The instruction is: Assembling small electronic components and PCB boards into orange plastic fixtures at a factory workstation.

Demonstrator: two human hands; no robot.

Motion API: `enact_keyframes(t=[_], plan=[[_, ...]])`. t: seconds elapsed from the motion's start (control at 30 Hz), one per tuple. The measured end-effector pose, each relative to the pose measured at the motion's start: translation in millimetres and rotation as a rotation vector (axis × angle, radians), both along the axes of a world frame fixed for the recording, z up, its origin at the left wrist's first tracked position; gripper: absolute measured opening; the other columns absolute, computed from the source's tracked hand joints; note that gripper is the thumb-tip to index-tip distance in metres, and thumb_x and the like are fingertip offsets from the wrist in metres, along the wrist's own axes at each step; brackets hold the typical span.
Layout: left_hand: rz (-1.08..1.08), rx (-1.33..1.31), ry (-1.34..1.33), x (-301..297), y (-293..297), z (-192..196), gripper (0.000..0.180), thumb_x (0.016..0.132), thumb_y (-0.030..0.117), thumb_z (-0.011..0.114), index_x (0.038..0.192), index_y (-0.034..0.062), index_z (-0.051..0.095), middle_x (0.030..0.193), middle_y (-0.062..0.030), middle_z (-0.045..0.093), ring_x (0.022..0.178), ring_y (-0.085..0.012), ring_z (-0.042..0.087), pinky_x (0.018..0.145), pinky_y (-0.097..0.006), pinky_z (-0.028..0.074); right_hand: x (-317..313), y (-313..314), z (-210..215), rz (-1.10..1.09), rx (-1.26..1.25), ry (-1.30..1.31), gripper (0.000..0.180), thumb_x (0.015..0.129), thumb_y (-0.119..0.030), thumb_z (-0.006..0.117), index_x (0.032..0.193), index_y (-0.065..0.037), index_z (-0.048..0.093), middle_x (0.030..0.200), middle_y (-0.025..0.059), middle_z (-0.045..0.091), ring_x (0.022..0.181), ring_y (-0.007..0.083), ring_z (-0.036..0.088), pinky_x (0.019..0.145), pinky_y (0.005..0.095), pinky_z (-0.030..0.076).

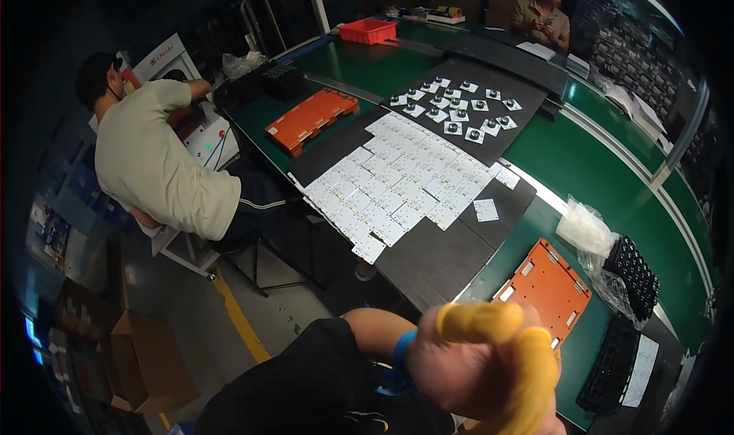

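- Hand close under the camera, low in the middle, blurred; yellow finger cots on curled fingers, blue wristband on the wrist; left or right not clear; grip pinched tight, nothing visible between the fingertips, hard to tell if anything is held.
- Far left: cardboard box on the floor, yellow floor line beside it.
- Co-worker in a pale shirt, seated, bent over the table's left end.
- Orange tray on the green table, upper left.
- White squares packed in rows on a black mat, centre, well beyond the hand.
- Squares with dark round parts on a second mat behind.
- Red bin at the far end.
- Second orange tray just right of the hand, nearest to it.
- Clear bags and black trays further right.
- Another person seated at the top right.
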State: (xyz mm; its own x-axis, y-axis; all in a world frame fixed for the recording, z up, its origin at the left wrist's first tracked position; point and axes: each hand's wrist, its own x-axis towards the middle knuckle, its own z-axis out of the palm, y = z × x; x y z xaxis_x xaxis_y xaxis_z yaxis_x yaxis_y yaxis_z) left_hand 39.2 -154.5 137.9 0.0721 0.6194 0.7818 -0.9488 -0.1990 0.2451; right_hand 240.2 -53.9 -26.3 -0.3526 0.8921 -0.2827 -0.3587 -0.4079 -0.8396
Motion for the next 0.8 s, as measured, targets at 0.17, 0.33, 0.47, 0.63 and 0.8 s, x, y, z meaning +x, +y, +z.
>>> enact_keyframes(t=[0.17, 0.33, 0.47, 0.63, 0.8], plan=[[-0.257, 0.107, -0.137, 13.7, 9.8, 22.3, 0.087, 0.098, 0.06, 0.025, 0.074, -0.0146, 0.063, 0.064, -0.0214, 0.06, 0.07, -0.032, 0.062, 0.093, -0.069, 0.041, 5.8, 6.4, -4.6, -0.023, -0.021, -0.104, 0.031, 0.09, -0.01, 0.061, 0.119, 0.0, 0.056, 0.103, 0.0065, 0.061, 0.083, 0.0129, 0.057, 0.069, 0.0251, 0.046], [-0.229, -0.128, -0.253, 22.7, -4.6, -22.7, 0.046, 0.1, 0.038, 0.034, 0.109, -0.002, 0.055, 0.109, -0.0219, 0.062, 0.096, -0.0344, 0.063, 0.086, -0.046, 0.05, 5.1, 11.3, -7.2, -0.021, 0.028, -0.201, 0.026, 0.089, -0.012, 0.063, 0.113, -0.001, 0.059, 0.096, 0.0044, 0.061, 0.067, 0.009, 0.054, 0.052, 0.0204, 0.04], [-0.298, -0.183, -0.441, 36.3, -7.8, -19.2, 0.044, 0.101, 0.037, 0.034, 0.105, -0.0026, 0.053, 0.108, -0.0236, 0.063, 0.094, -0.0351, 0.063, 0.085, -0.046, 0.049, 2.5, 0.1, -5.7, 0.012, 0.051, 0.088, 0.031, 0.094, -0.011, 0.051, 0.122, 0.002, 0.05, 0.108, 0.0128, 0.062, 0.093, 0.0196, 0.063, 0.08, 0.0328, 0.053], [-0.294, -0.119, -0.329, 27.0, -11.7, -6.7, 0.046, 0.101, 0.038, 0.035, 0.107, -0.0032, 0.053, 0.108, -0.0239, 0.063, 0.093, -0.0351, 0.063, 0.084, -0.048, 0.049, -2.5, -3.3, 3.2, -0.004, 0.036, 0.105, 0.03, 0.094, -0.01, 0.051, 0.122, 0.002, 0.05, 0.108, 0.0126, 0.062, 0.093, 0.0194, 0.063, 0.079, 0.0324, 0.053], [-0.278, -0.201, -0.182, 16.9, -6.8, 29.0, 0.091, 0.096, 0.066, 0.025, 0.073, -0.0133, 0.064, 0.068, -0.021, 0.061, 0.085, -0.0331, 0.059, 0.087, -0.075, 0.039, -0.7, 1.6, -5.3, 0.024, 0.03, 0.098, 0.031, 0.094, -0.01, 0.051, 0.123, 0.002, 0.049, 0.108, 0.0129, 0.062, 0.093, 0.0194, 0.063, 0.08, 0.0324, 0.053]])
